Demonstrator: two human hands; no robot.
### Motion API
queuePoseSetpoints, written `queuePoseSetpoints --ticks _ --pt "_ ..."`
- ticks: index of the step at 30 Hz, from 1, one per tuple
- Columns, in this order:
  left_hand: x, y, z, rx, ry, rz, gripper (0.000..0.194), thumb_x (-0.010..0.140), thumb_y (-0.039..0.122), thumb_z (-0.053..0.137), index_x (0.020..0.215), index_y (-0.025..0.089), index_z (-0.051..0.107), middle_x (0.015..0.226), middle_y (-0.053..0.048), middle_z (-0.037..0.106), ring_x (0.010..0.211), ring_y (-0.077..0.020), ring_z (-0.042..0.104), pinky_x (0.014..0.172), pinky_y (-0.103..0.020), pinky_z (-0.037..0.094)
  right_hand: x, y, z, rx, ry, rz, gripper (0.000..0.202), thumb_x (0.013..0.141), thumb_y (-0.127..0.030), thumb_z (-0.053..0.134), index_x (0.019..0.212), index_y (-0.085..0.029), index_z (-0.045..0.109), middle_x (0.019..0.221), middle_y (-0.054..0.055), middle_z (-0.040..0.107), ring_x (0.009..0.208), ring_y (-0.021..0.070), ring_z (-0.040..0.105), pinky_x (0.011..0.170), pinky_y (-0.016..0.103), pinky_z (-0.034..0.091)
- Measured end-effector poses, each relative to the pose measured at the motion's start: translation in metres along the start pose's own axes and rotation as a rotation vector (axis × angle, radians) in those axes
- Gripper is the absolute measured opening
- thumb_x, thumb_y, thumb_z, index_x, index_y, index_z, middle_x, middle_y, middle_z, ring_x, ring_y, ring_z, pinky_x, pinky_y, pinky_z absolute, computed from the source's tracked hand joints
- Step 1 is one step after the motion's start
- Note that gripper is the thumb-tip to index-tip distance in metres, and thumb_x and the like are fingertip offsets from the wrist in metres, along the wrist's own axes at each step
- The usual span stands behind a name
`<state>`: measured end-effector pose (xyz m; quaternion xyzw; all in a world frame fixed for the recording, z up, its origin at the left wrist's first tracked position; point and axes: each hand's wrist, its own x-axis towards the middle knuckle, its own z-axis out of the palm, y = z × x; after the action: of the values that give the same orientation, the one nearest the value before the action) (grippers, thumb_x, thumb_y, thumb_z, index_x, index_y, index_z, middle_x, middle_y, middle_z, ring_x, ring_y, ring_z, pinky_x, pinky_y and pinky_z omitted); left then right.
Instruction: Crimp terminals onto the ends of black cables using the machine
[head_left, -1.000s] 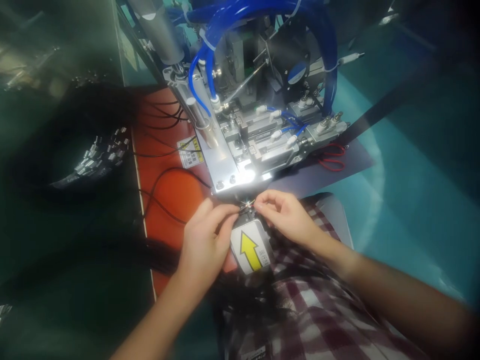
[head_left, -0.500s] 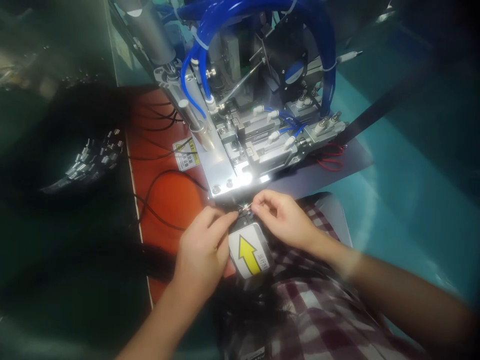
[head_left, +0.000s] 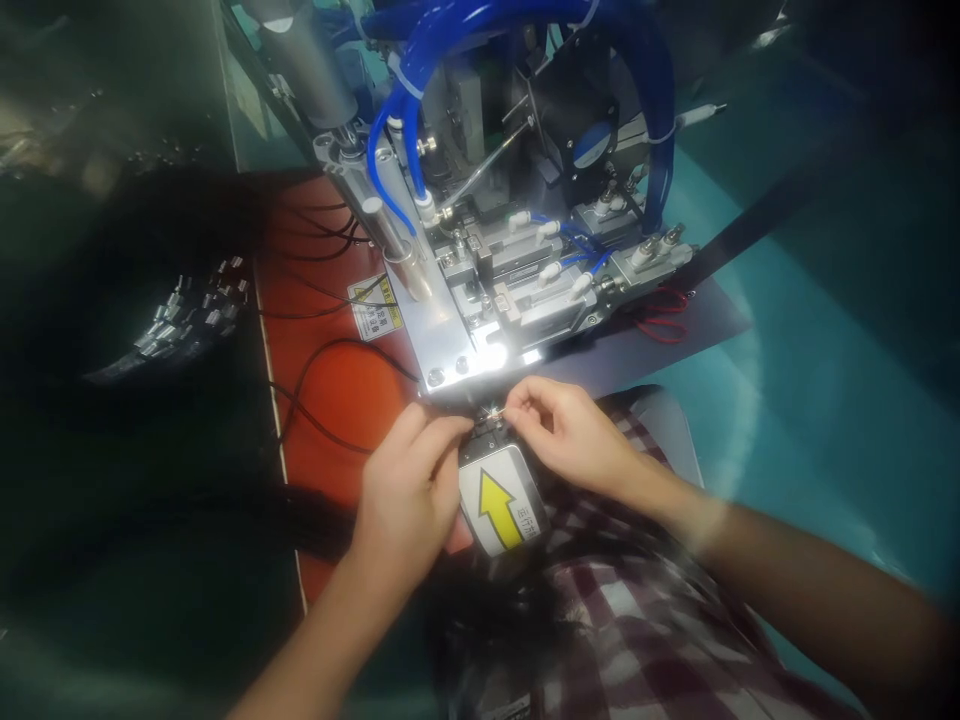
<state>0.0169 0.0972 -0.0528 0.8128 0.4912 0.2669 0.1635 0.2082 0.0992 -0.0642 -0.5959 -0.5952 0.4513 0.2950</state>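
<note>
At the front edge of the machine (head_left: 442, 345), both hands work close together. My left hand (head_left: 409, 490) is closed, with thumb and forefinger pinched at the left side of a small bright fixture (head_left: 491, 412). From the other side my right hand (head_left: 566, 435) pinches too, its fingertips at the fixture's right edge. Something thin, perhaps wire ends, spans the gap between the fingertips, but it is too small to name. Just below the fingers lies a white label with a yellow arrow (head_left: 496, 505) on a block of the machine.
Blue air hoses (head_left: 660, 110) arch over the machine's metal cylinders. Black cables (head_left: 322, 350) cross the orange-red mat (head_left: 315, 400) on the left. A heap of small shiny metal pieces (head_left: 180, 320) lies in the dark area at far left. Red wires (head_left: 664, 322) stick out at right.
My left fingertips have drawn slightly left, away from the fixture. The right hand keeps nearly the same place and pinch. The whole view has shifted a little.
</note>
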Motion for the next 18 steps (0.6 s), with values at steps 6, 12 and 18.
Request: queuePoseSetpoints --ticks 6,12,18 --pt "-0.0018 -0.0005 0.0001 0.018 -0.016 0.036 0.025 0.087 0.005 0.049 0.097 0.013 0.071 0.085 -0.005 0.06 0.077 -0.0133 0.06 0.065 -0.022 0.05 0.0019 0.0064 0.0013 0.158 -0.051 0.047 0.012 0.087 -0.025 0.052 0.079 -0.017 0.057 0.066 -0.002 0.055 0.057 0.0112 0.048 0.054 0.024 0.038" --pt "-0.0032 -0.0017 0.0017 0.036 -0.017 0.044 0.026 0.087 0.003 0.048 0.098 0.01 0.071 0.084 -0.005 0.059 0.074 -0.0125 0.058 0.063 -0.021 0.048 0.0001 0.0043 0.0043 0.122 -0.021 0.034 0.012 0.087 -0.024 0.052 0.078 -0.017 0.056 0.067 -0.002 0.057 0.058 0.0115 0.051 0.056 0.025 0.04" --pt "-0.0038 -0.0021 0.0006 0.064 0.008 0.04 0.025 0.087 0.004 0.05 0.097 0.01 0.072 0.075 -0.002 0.052 0.065 -0.0104 0.053 0.056 -0.02 0.045 -0.0007 0.0024 0.0056 0.11 0.021 0.031 0.01 0.085 -0.019 0.052 0.076 -0.017 0.056 0.069 0.001 0.06 0.063 0.0134 0.056 0.06 0.026 0.044"
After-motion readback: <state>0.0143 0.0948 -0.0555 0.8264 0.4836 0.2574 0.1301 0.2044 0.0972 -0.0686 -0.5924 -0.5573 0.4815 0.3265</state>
